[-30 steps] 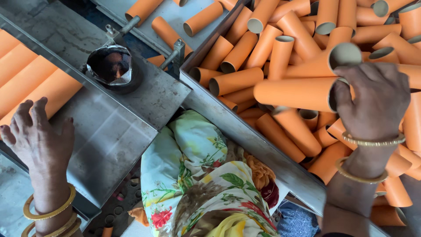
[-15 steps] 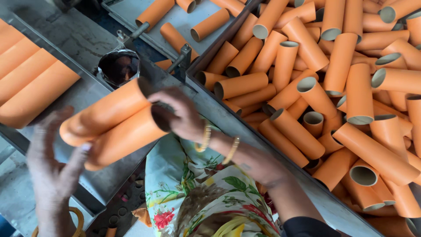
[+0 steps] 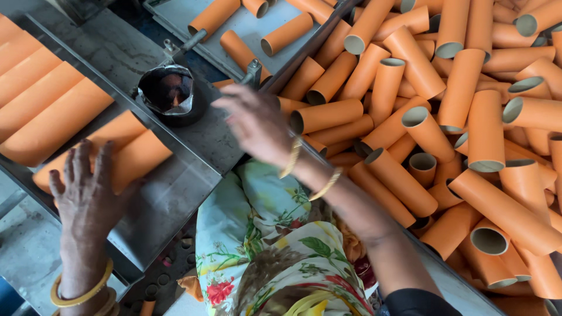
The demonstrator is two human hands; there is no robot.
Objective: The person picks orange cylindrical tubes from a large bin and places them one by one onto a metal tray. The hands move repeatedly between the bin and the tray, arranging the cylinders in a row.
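Over at 3 o'clock there's a big heap of orange tubes (image 3: 468, 117) filling the bin. At 9 o'clock more tubes lie in a row (image 3: 41, 99) on the grey tray (image 3: 170, 193). Left hand (image 3: 88, 193) rests flat, fingers spread, on two tubes (image 3: 132, 152). Right hand (image 3: 254, 123) hovers open and empty near the small cup (image 3: 170, 90).

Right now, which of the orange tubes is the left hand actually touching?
The two orange tubes on the grey metal tray, nearest the person. The left hand rests its fingers on them; the other tubes in that row lie farther up-left, untouched.
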